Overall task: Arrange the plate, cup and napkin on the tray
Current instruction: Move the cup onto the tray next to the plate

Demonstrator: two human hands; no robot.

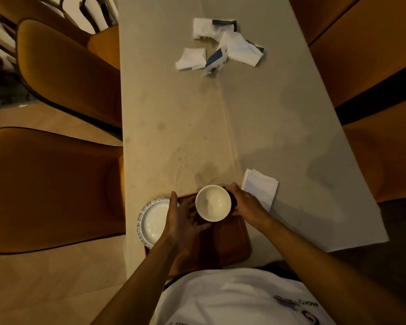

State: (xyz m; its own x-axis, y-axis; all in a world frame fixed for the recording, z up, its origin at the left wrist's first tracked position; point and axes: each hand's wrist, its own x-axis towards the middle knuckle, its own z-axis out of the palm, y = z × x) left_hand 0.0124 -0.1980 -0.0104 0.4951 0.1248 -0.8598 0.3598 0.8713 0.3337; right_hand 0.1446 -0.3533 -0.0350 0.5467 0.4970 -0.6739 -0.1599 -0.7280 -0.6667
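Head view shows the right hand (246, 204) in a closed grip on the white cup (213, 203) over the brown tray (230, 240), left hand (182, 218) open beside it, on the table (197, 118).

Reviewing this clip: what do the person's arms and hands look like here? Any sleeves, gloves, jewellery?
Both forearms are bare from the bottom of the frame up to the wrists, no sleeves showing. The left hand and right hand wear no gloves, and no watch, ring or bracelet is visible. The person wears a white T-shirt with dark printed lettering.
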